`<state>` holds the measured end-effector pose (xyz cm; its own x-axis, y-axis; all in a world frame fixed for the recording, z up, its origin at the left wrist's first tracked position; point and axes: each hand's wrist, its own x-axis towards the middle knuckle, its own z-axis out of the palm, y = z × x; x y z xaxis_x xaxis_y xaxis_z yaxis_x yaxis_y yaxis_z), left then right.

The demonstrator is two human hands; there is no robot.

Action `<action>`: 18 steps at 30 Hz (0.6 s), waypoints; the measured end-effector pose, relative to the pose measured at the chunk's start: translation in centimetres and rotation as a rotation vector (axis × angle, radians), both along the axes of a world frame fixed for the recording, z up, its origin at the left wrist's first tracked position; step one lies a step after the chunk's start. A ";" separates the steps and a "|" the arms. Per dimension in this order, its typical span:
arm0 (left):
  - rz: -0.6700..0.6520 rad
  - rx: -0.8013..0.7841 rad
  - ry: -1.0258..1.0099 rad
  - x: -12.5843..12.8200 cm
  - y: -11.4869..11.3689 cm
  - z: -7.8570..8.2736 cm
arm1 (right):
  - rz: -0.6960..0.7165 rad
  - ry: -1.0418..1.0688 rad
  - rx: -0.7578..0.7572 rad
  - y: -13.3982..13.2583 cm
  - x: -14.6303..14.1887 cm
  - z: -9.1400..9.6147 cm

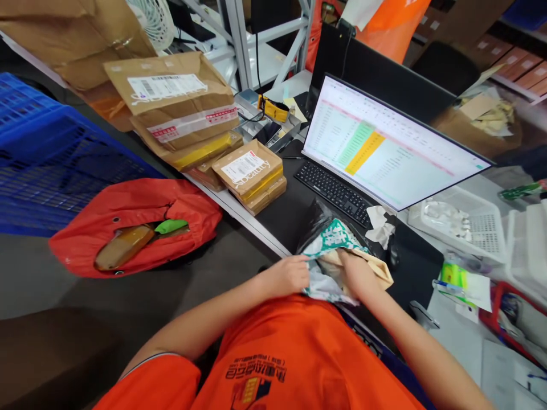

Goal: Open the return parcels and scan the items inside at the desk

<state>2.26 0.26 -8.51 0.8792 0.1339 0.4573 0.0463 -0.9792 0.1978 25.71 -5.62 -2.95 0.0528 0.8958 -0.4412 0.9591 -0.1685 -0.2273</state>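
Observation:
Both my hands are at the desk's front edge, working on a crumpled green-and-white printed plastic bag (329, 267). My left hand (288, 275) grips its near edge. My right hand (358, 273) lies on a beige cloth item (367, 269) that sticks out of the bag, with the fingers pressed into the cloth. Behind them sits a black plastic bag (315, 228), and a crumpled white paper (379, 224) lies to its right. Part of the printed bag is hidden under my hands.
A black keyboard (333, 192) and a lit monitor (395, 142) stand just beyond my hands. Cardboard parcels (171, 97) are stacked at the left on the desk. A red bag (137, 228) and a blue plastic crate (55, 159) lie lower left. A white basket (461, 222) sits right.

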 end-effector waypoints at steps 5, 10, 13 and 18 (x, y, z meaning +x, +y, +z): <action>0.185 -0.064 0.238 -2.2 4.0 -2.5 | 0.121 0.321 0.175 0.0 3.4 4.5; 0.326 -0.110 0.216 -1.3 3.7 4.1 | -0.318 0.571 0.344 0.5 5.8 4.6; 0.252 -0.098 0.137 0.0 1.5 8.9 | -0.548 0.708 0.434 2.4 4.8 2.6; 0.130 0.045 0.192 1.3 0.1 8.5 | -0.574 0.966 0.420 5.2 2.0 1.1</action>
<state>3.55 0.32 0.02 0.9274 0.2348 0.2911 0.2050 -0.9702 0.1295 27.73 -0.38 -1.87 0.2999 0.9333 -0.1977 0.1710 -0.2565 -0.9513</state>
